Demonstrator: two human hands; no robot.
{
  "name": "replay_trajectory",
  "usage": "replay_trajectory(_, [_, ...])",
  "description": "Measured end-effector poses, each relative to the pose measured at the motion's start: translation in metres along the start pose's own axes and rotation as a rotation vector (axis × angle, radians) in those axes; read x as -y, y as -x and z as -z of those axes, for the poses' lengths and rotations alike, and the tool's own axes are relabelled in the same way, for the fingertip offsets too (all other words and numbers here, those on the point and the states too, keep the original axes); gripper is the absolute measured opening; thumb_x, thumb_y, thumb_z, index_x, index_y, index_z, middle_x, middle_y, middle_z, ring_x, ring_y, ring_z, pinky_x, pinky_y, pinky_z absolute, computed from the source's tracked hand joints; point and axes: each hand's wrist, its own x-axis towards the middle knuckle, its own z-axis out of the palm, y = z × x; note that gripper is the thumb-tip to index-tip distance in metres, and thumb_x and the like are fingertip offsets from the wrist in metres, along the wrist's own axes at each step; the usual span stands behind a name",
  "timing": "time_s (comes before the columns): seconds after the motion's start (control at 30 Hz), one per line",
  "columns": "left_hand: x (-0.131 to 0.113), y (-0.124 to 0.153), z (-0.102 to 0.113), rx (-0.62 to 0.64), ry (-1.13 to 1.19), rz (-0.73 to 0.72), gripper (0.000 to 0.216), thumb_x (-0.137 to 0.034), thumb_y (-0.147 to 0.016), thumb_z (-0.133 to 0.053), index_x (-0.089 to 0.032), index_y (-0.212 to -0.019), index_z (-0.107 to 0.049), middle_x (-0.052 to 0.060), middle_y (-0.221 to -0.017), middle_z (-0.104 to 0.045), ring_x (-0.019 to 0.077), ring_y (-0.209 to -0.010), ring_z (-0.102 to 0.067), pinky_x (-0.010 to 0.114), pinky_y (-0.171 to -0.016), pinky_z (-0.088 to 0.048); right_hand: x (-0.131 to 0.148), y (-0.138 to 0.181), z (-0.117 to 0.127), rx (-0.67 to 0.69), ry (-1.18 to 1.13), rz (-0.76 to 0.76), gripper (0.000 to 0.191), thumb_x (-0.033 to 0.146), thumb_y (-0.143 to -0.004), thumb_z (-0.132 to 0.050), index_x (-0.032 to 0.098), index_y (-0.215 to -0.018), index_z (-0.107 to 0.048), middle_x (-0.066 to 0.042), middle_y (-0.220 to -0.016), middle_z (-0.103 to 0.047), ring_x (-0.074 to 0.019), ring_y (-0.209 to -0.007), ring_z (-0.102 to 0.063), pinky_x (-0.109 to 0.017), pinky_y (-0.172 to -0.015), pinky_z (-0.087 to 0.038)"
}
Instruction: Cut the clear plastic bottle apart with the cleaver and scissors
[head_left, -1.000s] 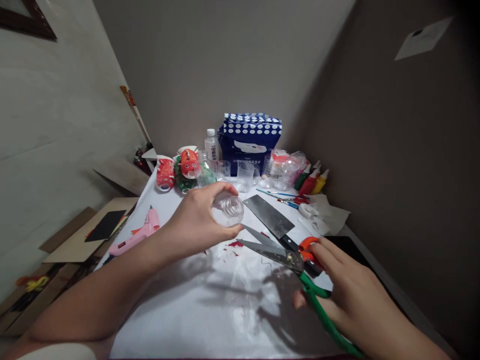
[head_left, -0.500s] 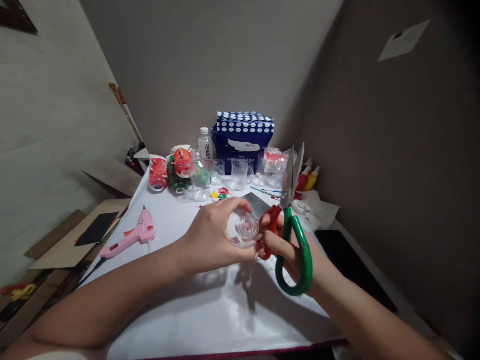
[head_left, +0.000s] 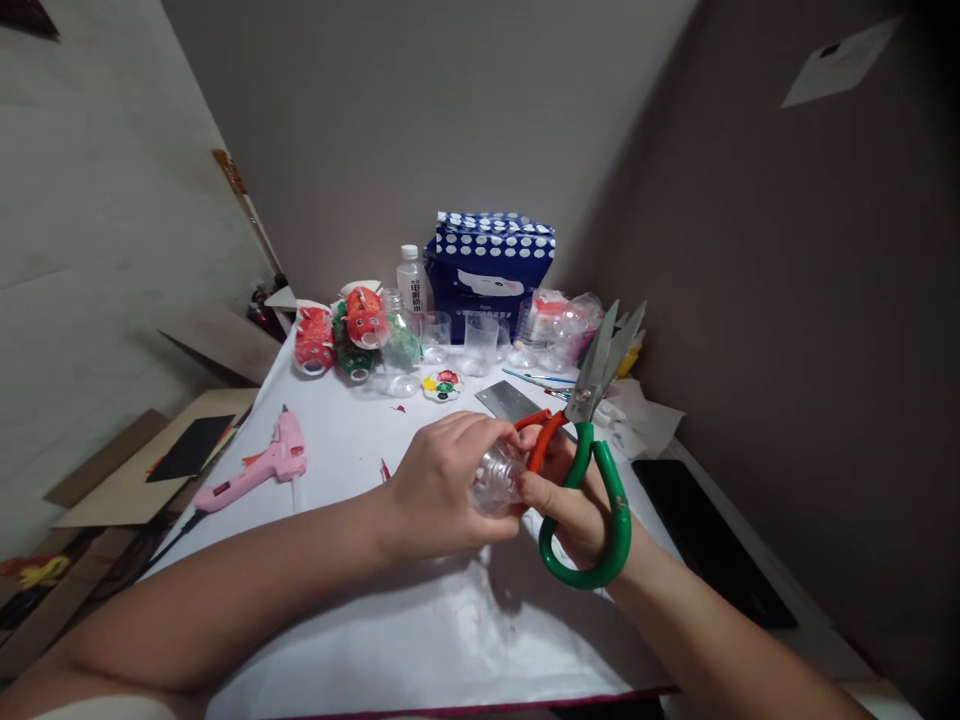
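Note:
My left hand (head_left: 442, 490) is closed round a clear plastic bottle piece (head_left: 496, 480) above the white-covered table (head_left: 360, 620). My right hand (head_left: 574, 510) holds large scissors (head_left: 592, 440) with one orange and one green handle loop. The blades point up and to the right, slightly apart. The fingertips of my right hand also touch the bottle piece. Both hands meet at the middle of the table.
A pink glue gun (head_left: 259, 468) lies at the left. A cleaver blade (head_left: 510, 400) and a small paint palette (head_left: 442, 384) lie behind my hands. Painted bottle figures (head_left: 341, 335), clear cups (head_left: 480, 345), a blue dotted bag (head_left: 487, 265) and paint bottles stand at the back. A black slab (head_left: 705, 535) lies at the right.
My right hand lifted the scissors off the table and brought them up beside the bottle piece, blades turned upward. My left hand kept hold of the bottle piece and lowered it slightly.

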Motion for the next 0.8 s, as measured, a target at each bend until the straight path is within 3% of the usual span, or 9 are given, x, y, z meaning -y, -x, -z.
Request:
replay_trajectory(0.13, [0.004, 0.0, -0.002, 0.017, 0.007, 0.003, 0.037, -0.022, -0.059, -0.064, -0.018, -0.094, -0.054, 0.005, -0.086, -0.064, 0.0199, -0.078, -0.058, 0.035, -0.073, -0.048, -0.003, 0.001, -0.004, -0.041, 0.003, -0.033, 0.036, 0.043, -0.073, -0.074, 0.026, -0.093, -0.049, 0.0, -0.085, -0.06, -0.0196, -0.081, -0.061, -0.034, -0.072, -0.051])
replay_trajectory(0.23, [0.005, 0.0, 0.0, -0.005, -0.015, -0.028, 0.035, -0.021, -0.062, -0.065, -0.019, -0.094, -0.053, 0.005, -0.088, -0.063, 0.0205, -0.081, -0.055, 0.036, -0.075, -0.047, 0.006, -0.001, 0.002, -0.041, 0.152, -0.077, 0.037, 0.051, -0.075, -0.069, 0.024, -0.093, -0.049, 0.0, -0.082, -0.061, -0.017, -0.07, -0.06, -0.032, -0.066, -0.05])
replay_trajectory(0.3, [0.005, -0.001, 0.002, -0.017, -0.055, -0.062, 0.033, -0.022, -0.065, -0.065, -0.019, -0.096, -0.053, 0.005, -0.088, -0.062, 0.0211, -0.083, -0.054, 0.036, -0.077, -0.046, 0.014, -0.005, 0.015, 0.01, 0.412, -0.147, 0.033, 0.054, -0.082, -0.058, 0.022, -0.089, -0.052, 0.0, -0.076, -0.061, -0.0161, -0.064, -0.059, -0.03, -0.062, -0.049])
replay_trajectory(0.37, [0.006, -0.002, 0.004, -0.009, -0.092, -0.074, 0.031, -0.023, -0.068, -0.065, -0.018, -0.096, -0.053, 0.006, -0.086, -0.061, 0.0214, -0.083, -0.053, 0.036, -0.078, -0.046, 0.02, -0.011, 0.035, 0.05, 0.815, -0.221, 0.032, 0.053, -0.085, -0.052, 0.021, -0.082, -0.054, 0.0, -0.069, -0.06, -0.0162, -0.062, -0.058, -0.027, -0.058, -0.045])
replay_trajectory(0.43, [0.007, -0.002, 0.005, 0.005, -0.127, -0.064, 0.031, -0.023, -0.068, -0.064, -0.017, -0.097, -0.053, 0.006, -0.085, -0.06, 0.0216, -0.083, -0.052, 0.036, -0.077, -0.047, 0.021, -0.017, 0.055, 0.032, 1.234, -0.273, 0.027, 0.047, -0.082, -0.057, 0.02, -0.078, -0.057, -0.001, -0.069, -0.062, -0.0165, -0.063, -0.058, -0.025, -0.054, -0.04])
replay_trajectory(0.5, [0.008, -0.002, 0.005, 0.009, -0.157, -0.054, 0.031, -0.021, -0.068, -0.064, -0.016, -0.097, -0.053, 0.007, -0.086, -0.06, 0.0217, -0.084, -0.052, 0.035, -0.076, -0.047, 0.017, -0.023, 0.071, -0.022, 1.455, -0.29, 0.021, 0.039, -0.075, -0.064, 0.019, -0.078, -0.059, -0.003, -0.07, -0.063, -0.0183, -0.064, -0.058, -0.025, -0.053, -0.035])
replay_trajectory(0.67, [0.007, -0.001, 0.005, -0.004, -0.197, -0.018, 0.031, -0.021, -0.068, -0.065, -0.017, -0.097, -0.053, 0.007, -0.089, -0.061, 0.0225, -0.085, -0.052, 0.036, -0.076, -0.047, 0.007, -0.033, 0.088, -0.047, 1.603, -0.277, 0.017, 0.034, -0.069, -0.067, 0.019, -0.074, -0.062, -0.007, -0.072, -0.064, -0.0205, -0.066, -0.058, -0.027, -0.053, -0.032])
replay_trajectory(0.8, [0.006, -0.001, 0.006, -0.026, -0.239, 0.001, 0.032, -0.021, -0.069, -0.066, -0.016, -0.098, -0.054, 0.008, -0.091, -0.062, 0.0238, -0.088, -0.054, 0.037, -0.078, -0.048, 0.016, -0.031, 0.078, -0.051, 1.628, -0.217, 0.017, 0.033, -0.072, -0.068, 0.017, -0.077, -0.065, -0.01, -0.083, -0.064, -0.0239, -0.077, -0.061, -0.03, -0.063, -0.041])
